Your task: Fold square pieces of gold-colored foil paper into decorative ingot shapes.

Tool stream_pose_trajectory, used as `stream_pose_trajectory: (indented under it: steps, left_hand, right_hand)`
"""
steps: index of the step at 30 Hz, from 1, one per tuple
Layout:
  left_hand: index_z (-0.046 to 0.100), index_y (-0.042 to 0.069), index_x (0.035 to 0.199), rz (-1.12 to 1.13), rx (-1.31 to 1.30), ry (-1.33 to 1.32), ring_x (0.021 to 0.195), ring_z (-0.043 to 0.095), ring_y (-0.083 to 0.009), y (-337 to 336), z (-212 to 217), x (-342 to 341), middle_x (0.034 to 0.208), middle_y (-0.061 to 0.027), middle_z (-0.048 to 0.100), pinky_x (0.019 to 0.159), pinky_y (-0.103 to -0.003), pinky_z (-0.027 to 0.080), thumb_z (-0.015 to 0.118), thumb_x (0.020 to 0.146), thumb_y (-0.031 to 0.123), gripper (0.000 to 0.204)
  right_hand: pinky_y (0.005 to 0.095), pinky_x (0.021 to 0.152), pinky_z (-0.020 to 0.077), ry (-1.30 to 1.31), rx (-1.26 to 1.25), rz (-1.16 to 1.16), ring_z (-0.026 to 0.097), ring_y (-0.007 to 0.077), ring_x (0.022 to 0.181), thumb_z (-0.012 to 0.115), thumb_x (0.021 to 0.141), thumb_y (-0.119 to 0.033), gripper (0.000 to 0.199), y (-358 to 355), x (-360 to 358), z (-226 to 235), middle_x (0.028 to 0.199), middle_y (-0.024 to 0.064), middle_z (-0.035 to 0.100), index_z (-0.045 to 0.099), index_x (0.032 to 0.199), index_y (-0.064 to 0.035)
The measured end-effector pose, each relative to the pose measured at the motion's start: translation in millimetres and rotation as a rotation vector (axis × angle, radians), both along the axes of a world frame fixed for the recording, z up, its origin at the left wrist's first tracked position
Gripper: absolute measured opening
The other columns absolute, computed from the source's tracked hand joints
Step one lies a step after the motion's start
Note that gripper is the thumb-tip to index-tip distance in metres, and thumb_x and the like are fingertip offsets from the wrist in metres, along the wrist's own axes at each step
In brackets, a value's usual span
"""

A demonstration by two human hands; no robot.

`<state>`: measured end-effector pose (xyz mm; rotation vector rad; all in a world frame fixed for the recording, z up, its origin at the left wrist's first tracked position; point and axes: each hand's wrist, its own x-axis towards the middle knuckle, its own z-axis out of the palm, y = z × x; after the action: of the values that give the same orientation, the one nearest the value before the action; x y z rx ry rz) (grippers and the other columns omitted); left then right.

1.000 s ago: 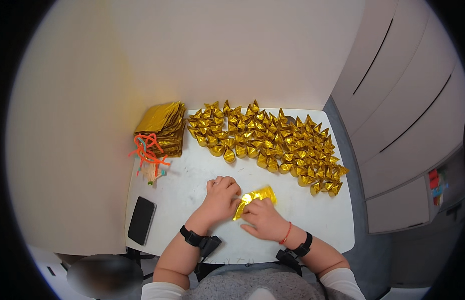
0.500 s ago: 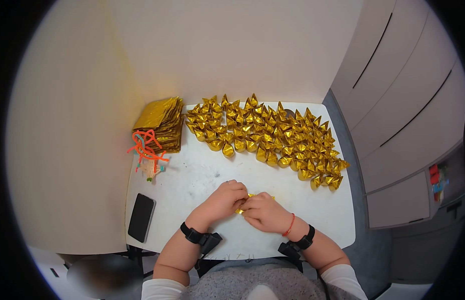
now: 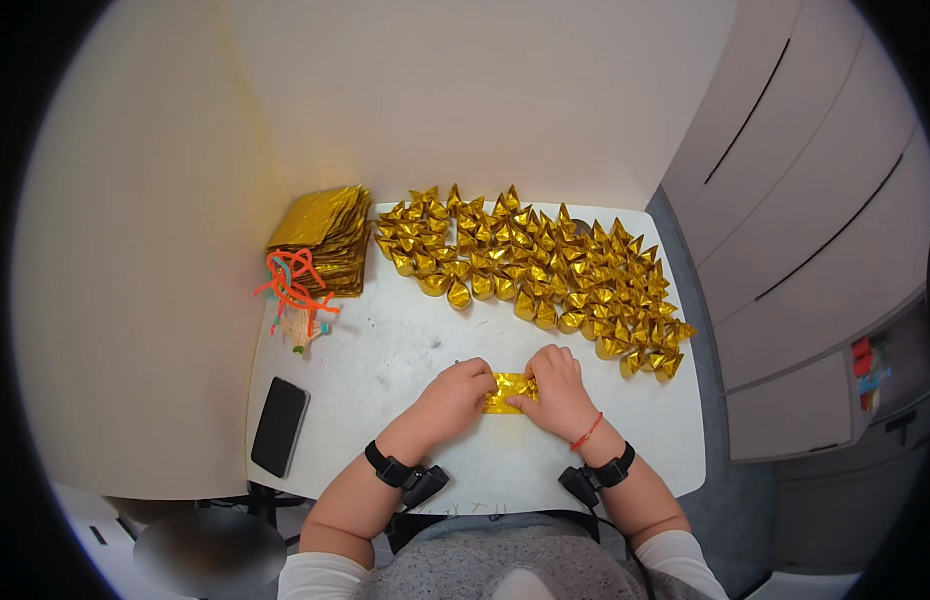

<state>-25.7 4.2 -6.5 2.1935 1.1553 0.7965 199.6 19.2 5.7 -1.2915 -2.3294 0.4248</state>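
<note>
A sheet of gold foil paper (image 3: 509, 394), folded into a rectangle, lies between my hands near the front of the white table. My left hand (image 3: 461, 388) grips its left end, with the fingertips curled over the edge. At the other end my right hand (image 3: 553, 392) has its thumb on the paper and its fingers bent behind the edge. Farther back stand many folded gold paper ingots (image 3: 545, 260) with pointed ends, crowded in a broad band. A thick stack of flat gold foil sheets (image 3: 320, 222) sits at the far left corner.
Orange and teal bendy craft stems (image 3: 293, 275) lie against the stack's front. A black phone (image 3: 281, 427) rests near the left edge of the white table (image 3: 385, 345). Walls rise behind and to the left. Grey cabinets (image 3: 785, 240) stand to the right, a round stool (image 3: 210, 552) at lower left.
My hands have moved apart, the right one shifting to the right. More of the gold paper now shows between them, as a flat rectangle.
</note>
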Motion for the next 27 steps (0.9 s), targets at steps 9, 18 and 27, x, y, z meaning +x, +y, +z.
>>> stream_pose_trajectory:
  steps: [9,18,27]
  left_hand:
    - [0.066,0.002,0.110,0.080,-0.057,0.024,0.102,0.064,-0.0348,-1,1,9,0.116,-0.0139,0.061,0.089,-0.041,0.054,0.075,0.083,0.005,0.028]
    - [0.066,0.003,0.109,0.060,-0.077,0.008,0.101,0.062,-0.0362,-1,4,11,0.111,-0.0150,0.061,0.089,-0.041,0.052,0.075,0.082,0.002,0.028]
    - [0.064,0.004,0.108,0.035,-0.058,0.006,0.098,0.063,-0.0345,0,1,12,0.105,-0.0142,0.061,0.086,-0.041,0.053,0.075,0.083,0.001,0.028]
  right_hand:
    - [0.0448,0.088,0.0381,-0.033,-0.070,-0.035,0.053,0.0309,0.103,0.088,0.073,-0.026,0.042,-5,-5,-1,0.103,0.0087,0.056,0.061,0.102,-0.0115]
    - [0.0445,0.089,0.0373,-0.002,-0.078,-0.022,0.053,0.0299,0.105,0.087,0.074,-0.026,0.041,-7,-7,-1,0.104,0.0067,0.058,0.063,0.104,-0.0123]
    - [0.0449,0.092,0.0372,-0.055,-0.111,-0.004,0.054,0.0308,0.107,0.082,0.078,-0.019,0.036,-11,-11,-6,0.103,0.0081,0.059,0.063,0.107,-0.0109]
